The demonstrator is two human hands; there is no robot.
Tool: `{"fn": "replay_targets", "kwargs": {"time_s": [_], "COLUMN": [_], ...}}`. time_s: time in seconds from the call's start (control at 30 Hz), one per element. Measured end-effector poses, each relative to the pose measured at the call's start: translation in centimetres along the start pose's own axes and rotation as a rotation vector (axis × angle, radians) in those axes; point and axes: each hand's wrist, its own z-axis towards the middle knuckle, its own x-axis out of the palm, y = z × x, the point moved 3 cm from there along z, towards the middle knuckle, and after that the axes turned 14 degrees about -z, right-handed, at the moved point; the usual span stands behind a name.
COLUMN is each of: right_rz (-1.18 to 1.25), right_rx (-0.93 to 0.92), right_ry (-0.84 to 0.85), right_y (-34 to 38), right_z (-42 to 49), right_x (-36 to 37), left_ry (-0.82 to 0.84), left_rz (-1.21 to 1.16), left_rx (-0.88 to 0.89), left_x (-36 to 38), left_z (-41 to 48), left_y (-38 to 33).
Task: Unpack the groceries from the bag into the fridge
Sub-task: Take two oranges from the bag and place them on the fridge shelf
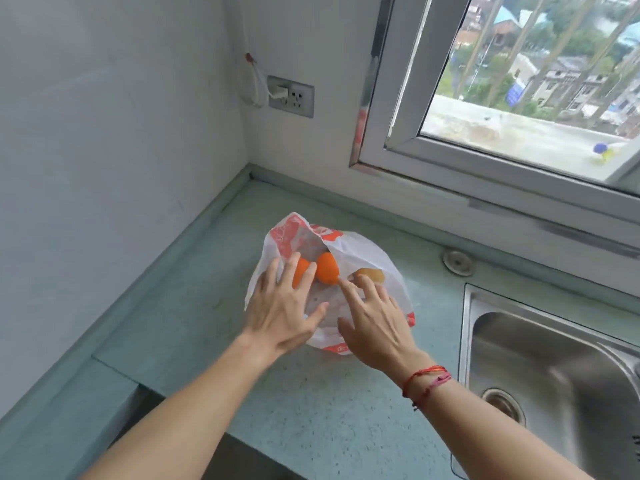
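1. Nearest to me are the person's 2 bare arms, reaching out over the counter point(207, 296). The right wrist has a red string bracelet point(426, 377) on it.
2. The left hand point(280, 308) lies spread on the left side of the bag point(362, 249). Its fingers point(289, 271) are straight and loose and grasp nothing. Their tips lie on or just beside the left orange point(300, 271).
3. The right hand point(377, 322) is spread too and grasps nothing. Its first finger points at the middle orange point(327, 268) and looks to touch its lower edge.
4. The bag is thin white plastic with red print. It sits on the counter, between the wall corner and the sink point(554, 358), with its mouth open.
5. Inside, the 2 oranges lie side by side. A yellow-brown fruit point(370, 274) shows through the plastic just to their right.
6. I think the bag will feel soft, floppy and a bit slippery, so it will not keep its shape. One hand should hold the rim open.
7. An orange is round and firm and can roll away. The best way to take it is to cup the fingers around the whole fruit, not pinch it.
8. I cannot see the fridge from here. I see no food lying out on the counter, so I think the unpacking is just starting.
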Motion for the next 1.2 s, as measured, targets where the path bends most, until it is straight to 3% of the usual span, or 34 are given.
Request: {"fn": "replay_targets", "kwargs": {"time_s": [0.27,0.57,0.9,1.2], "right_rz": [0.123,0.111,0.065,-0.058], "right_rx": [-0.221,-0.065,-0.132,-0.156], "right_ry": [0.160,0.171,0.213,0.158], "right_y": [-0.2,-3.4,-3.1,-3.3], "right_z": [5.3,11.8,15.5,15.8], "right_x": [4.0,4.6,7.4,9.8], "left_ry": [0.085,0.250,0.262,0.155], "left_rz": [-0.015,0.058,0.166,0.112], "left_rx": [-0.054,-0.135,-0.146,-0.086], "left_x": [2.2,6.0,10.4,10.3], "left_z": [3.8,8.7,10.1,9.0], "left_y": [0.5,1.8,5.8,6.6]}}
